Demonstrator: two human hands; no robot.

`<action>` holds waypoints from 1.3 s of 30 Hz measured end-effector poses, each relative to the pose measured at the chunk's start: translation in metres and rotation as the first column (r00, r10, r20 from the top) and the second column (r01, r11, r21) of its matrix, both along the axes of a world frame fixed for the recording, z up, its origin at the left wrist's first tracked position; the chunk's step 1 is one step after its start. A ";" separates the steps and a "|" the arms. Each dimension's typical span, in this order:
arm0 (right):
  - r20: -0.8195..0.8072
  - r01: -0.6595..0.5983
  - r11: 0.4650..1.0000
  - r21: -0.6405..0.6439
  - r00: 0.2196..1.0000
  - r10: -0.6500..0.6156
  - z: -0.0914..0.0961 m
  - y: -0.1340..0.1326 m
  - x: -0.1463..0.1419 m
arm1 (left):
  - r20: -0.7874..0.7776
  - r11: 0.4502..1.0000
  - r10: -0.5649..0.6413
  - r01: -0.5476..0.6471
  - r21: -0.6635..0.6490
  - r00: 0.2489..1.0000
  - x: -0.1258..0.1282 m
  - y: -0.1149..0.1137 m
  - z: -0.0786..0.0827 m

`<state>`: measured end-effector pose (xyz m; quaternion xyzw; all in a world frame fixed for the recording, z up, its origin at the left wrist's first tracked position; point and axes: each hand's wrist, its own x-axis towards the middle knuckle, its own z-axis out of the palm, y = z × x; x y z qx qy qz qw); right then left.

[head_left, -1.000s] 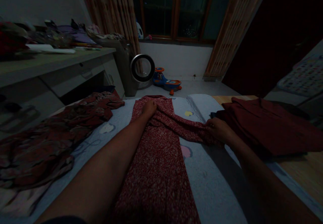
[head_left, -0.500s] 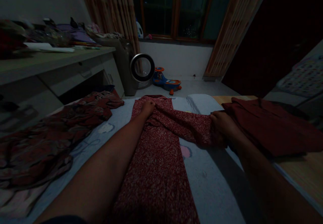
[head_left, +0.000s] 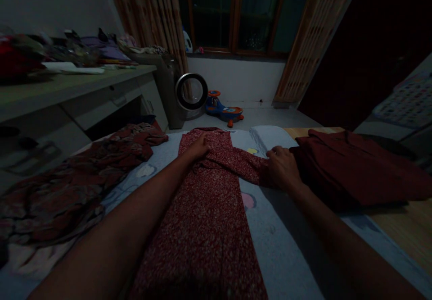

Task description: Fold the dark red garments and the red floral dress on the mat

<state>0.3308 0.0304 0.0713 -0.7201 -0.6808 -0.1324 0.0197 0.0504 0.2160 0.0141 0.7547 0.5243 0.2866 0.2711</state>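
Note:
A long dark-red speckled dress [head_left: 212, 210] lies lengthwise on a light-blue patterned sheet [head_left: 280, 237], its neckline at the far end. My left hand [head_left: 201, 147] is closed on the fabric near the dress's upper part, fingers bunched. One sleeve [head_left: 248, 164] stretches out to the right from under that hand. Around the sleeve's outer end my right hand [head_left: 284, 167] is curled, with its thumb side hidden. Small wrinkles run across the dress just below my left hand.
Folded dark-red clothing [head_left: 361, 169] is stacked to the right. Rumpled patterned cloth [head_left: 81, 178] lies along the left. Beyond the bed are a cluttered desk [head_left: 84, 84], a washing machine with its round door [head_left: 191, 92] ajar, and a blue-orange ride-on toy [head_left: 222, 111].
My right hand has moved left with the sleeve's end, and the sleeve now spans a shorter stretch and sits lower. My left hand stays at nearly the same place on the dress.

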 end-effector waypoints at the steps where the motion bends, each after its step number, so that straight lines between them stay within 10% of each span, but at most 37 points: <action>1: -0.038 -0.056 0.997 -0.051 0.998 0.054 -0.003 -0.005 -0.005 | 0.000 1.000 0.000 0.000 0.025 1.000 -0.007 -0.008 0.002; 5: -0.143 -0.253 0.945 -0.207 0.964 0.226 -0.021 -0.027 -0.019 | -0.119 0.986 0.053 -0.032 0.167 0.991 -0.035 -0.050 0.005; 13: -0.016 -0.101 0.962 -0.252 0.995 0.100 -0.033 -0.016 0.000 | -0.320 0.980 0.113 -0.053 0.190 0.941 -0.035 -0.116 0.004; 18: -0.040 0.049 0.964 -0.261 0.997 -0.062 -0.022 0.002 0.002 | -0.482 0.948 0.205 -0.051 0.313 0.852 -0.016 -0.117 0.005; 23: -0.130 0.230 0.958 0.170 0.969 -0.209 -0.020 -0.003 -0.016 | -0.557 0.933 0.170 0.049 0.357 0.813 -0.003 -0.116 -0.005; 29: -0.318 -0.102 0.993 0.058 0.941 0.115 -0.043 -0.008 -0.039 | -0.488 0.941 0.138 0.039 0.336 0.862 -0.004 -0.112 -0.012; 39: -0.367 -0.107 0.987 0.119 0.919 0.144 -0.081 -0.006 -0.028 | -0.229 0.922 0.162 -0.064 0.383 0.960 -0.012 -0.101 -0.015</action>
